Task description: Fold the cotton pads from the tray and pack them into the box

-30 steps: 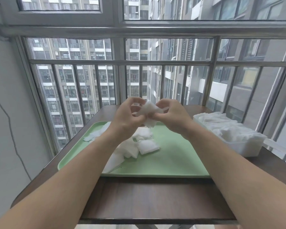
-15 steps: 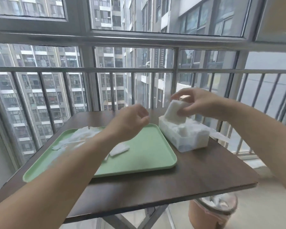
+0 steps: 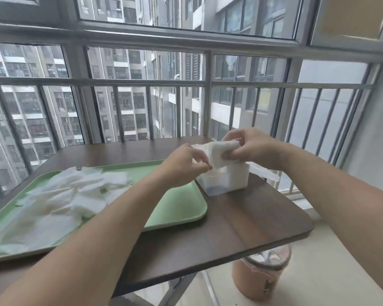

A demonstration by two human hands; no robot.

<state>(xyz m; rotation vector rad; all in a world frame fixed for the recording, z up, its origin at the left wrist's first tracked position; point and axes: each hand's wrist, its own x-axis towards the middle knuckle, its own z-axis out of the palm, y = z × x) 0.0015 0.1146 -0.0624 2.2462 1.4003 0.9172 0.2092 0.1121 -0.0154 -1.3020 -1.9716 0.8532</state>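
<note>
While left hand (image 3: 181, 164) and right hand (image 3: 253, 149) both pinch the pad (image 3: 219, 153), I note box (image 3: 229, 184) straight below the fingers (image 3: 236, 156); pad's long axis runs hand to hand.

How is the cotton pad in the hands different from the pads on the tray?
The held pad is up over the box, pinched by the left hand and right hand; the tray pads lie on the green tray, untouched. The held pad looks bunched; the tray pads lie mostly flat, overlapping in a heap. Both are white.
</note>
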